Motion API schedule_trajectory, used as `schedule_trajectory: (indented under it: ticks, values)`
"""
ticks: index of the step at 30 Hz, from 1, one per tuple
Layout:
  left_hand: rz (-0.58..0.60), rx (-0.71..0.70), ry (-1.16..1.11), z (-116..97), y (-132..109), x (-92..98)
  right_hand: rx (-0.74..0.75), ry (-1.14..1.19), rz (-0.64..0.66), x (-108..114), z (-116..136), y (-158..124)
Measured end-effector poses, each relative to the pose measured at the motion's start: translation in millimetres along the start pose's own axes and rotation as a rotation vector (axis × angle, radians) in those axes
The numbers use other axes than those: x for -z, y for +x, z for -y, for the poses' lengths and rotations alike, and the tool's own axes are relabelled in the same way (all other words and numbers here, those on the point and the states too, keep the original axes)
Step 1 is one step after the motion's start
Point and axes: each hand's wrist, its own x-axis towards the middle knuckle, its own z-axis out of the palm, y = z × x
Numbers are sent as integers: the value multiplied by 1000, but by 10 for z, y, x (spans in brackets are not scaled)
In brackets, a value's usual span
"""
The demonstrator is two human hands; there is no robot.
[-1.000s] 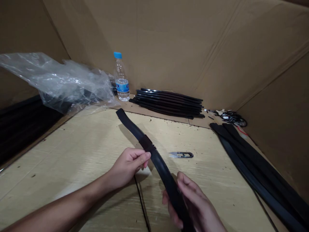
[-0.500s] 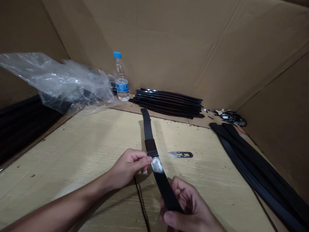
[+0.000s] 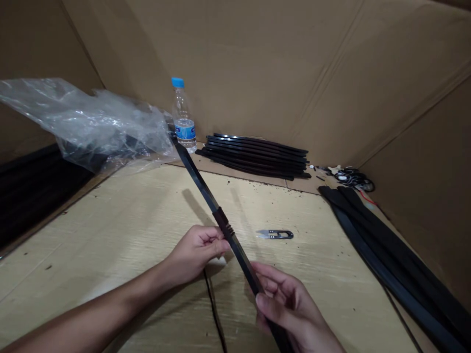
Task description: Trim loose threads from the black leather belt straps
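A long black strip slants over the table with its narrow edge toward me. Around its middle sits a dark wrapping with several raised coils at the lower end. My left hand pinches at the strip just below these coils, thumb against fingers. Lower down, my right hand is closed round the strip, thumb on the near side. A dark cord hangs from beneath my left hand toward the bottom edge. Small thread snips lie on the table to the right of the wrapping.
A water bottle stands at the back beside crumpled clear plastic. Stacked black strips lie along the cardboard wall. Longer black strips run down the right side, and a dark bundle lies at left.
The strip has rolled from its broad face onto its narrow edge, and its far end has swung left. My right hand has turned with it; my left hand has hardly moved.
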Motion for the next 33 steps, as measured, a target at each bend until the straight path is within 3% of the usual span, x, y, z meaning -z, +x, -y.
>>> schedule_trajectory:
  ticks: [7, 15, 18, 25, 33]
  values:
    - [73, 33, 63, -61, -46, 10, 30, 30, 215, 57, -98, 65]
    - [82, 10, 64, -69, -30, 23, -50, 262, 78, 1, -8, 4]
    - [113, 53, 58, -71, -33, 37, -61, 219, 47, -8, 6, -34]
    - [190, 42, 11, -14, -43, 57, 16, -49, 334, 87, -102, 54]
    - [185, 16, 72, -38, -50, 28, 34, -14, 284, 42, -77, 17]
